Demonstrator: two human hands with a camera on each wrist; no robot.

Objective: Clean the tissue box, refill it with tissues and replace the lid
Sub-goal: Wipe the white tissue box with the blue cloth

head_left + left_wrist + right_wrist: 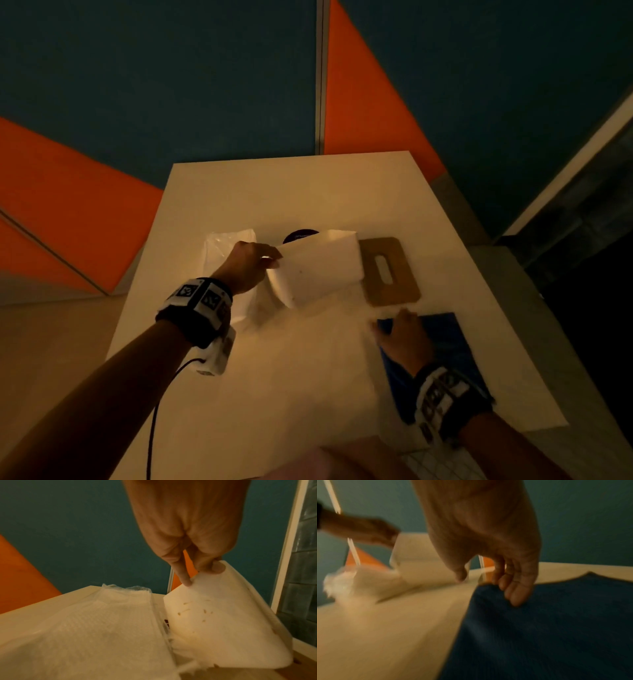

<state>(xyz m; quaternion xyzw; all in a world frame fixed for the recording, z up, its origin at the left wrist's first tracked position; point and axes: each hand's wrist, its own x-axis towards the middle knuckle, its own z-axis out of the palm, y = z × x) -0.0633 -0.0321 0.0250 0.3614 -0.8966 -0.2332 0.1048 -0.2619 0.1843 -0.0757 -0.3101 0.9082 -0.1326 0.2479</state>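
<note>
My left hand grips the white tissue box by its left rim and holds it tilted above the table, underside towards me. Small brown specks dot the tissue box in the left wrist view, where my left hand pinches its upper corner. The wooden lid with its slot lies flat just right of the box. A plastic pack of tissues lies under my left hand. My right hand hangs over the blue cloth, loosely curled fingers touching its near-left edge, thumb apart.
The white table stands against a teal and orange wall. A dark round object peeks out behind the box. The table's right edge runs close to the cloth.
</note>
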